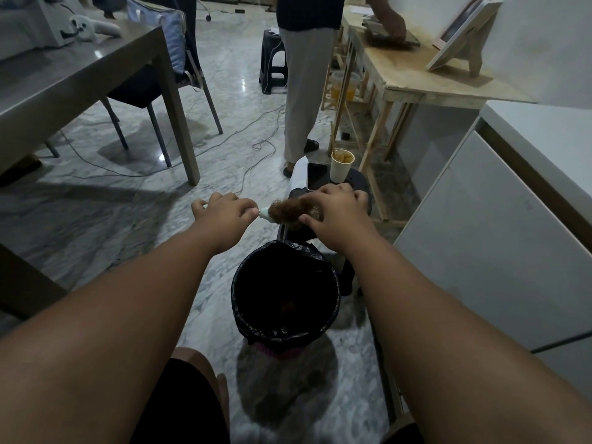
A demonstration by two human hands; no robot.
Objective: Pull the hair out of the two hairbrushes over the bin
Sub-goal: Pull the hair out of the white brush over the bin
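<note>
Bin: stands on the marble floor; lined with a black bag folded over the rim; holds a small brownish tuft at the bottom, dark otherwise.

Paper cup: stands beyond the bin on a black stool; holds brownish residue and a thin stick.

Hairbrush: held level above the far rim of the bin, between both hands; shows a pale green handle end; head covered by a thick wad of brown hair.

Left hand: closed around the handle, left of the bin.

Right hand: fingers curled over the hair, thumb beneath, gripping the wad.

Wooden surface: beyond and right of the bin; carries a propped picture frame.

Grey surface: beyond and left of the bin; carries a white soft toy; chair pushed under it.

Second person: stands beyond the bin, one hand on the wooden surface.

White cabinet: right of the bin.

Cables: trail across the floor beyond the bin.
</note>
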